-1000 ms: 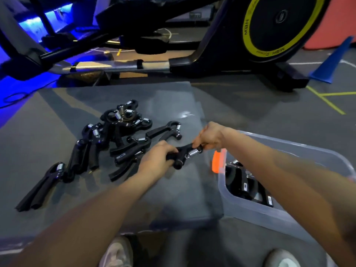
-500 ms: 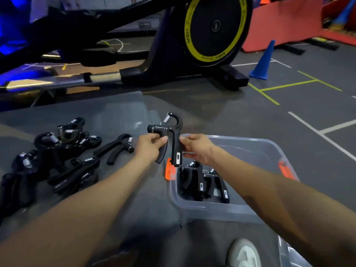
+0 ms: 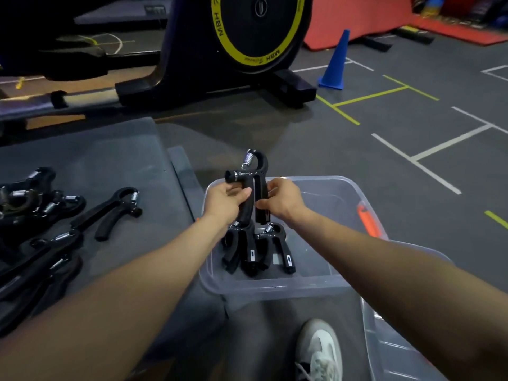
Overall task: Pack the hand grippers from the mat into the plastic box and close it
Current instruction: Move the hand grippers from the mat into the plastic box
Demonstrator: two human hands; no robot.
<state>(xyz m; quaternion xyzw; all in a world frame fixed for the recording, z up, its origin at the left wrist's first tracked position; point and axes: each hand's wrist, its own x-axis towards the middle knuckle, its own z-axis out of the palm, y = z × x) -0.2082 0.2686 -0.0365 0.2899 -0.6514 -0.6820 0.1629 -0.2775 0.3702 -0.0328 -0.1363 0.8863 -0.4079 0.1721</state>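
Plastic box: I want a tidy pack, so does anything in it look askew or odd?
Nothing stands out. Two hand grippers lie side by side in the plastic box; both hands hold a third hand gripper upright above them.

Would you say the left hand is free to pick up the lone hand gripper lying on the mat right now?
Probably not yet: the left hand grips the held hand gripper over the plastic box; the lone gripper lies unobstructed.

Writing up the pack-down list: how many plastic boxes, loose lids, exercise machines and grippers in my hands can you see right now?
Plastic box: 1
Clear lid, on the floor beside the box: 1
Exercise machine: 1
Hand gripper, held by the left hand and the right hand: 1
Total: 4
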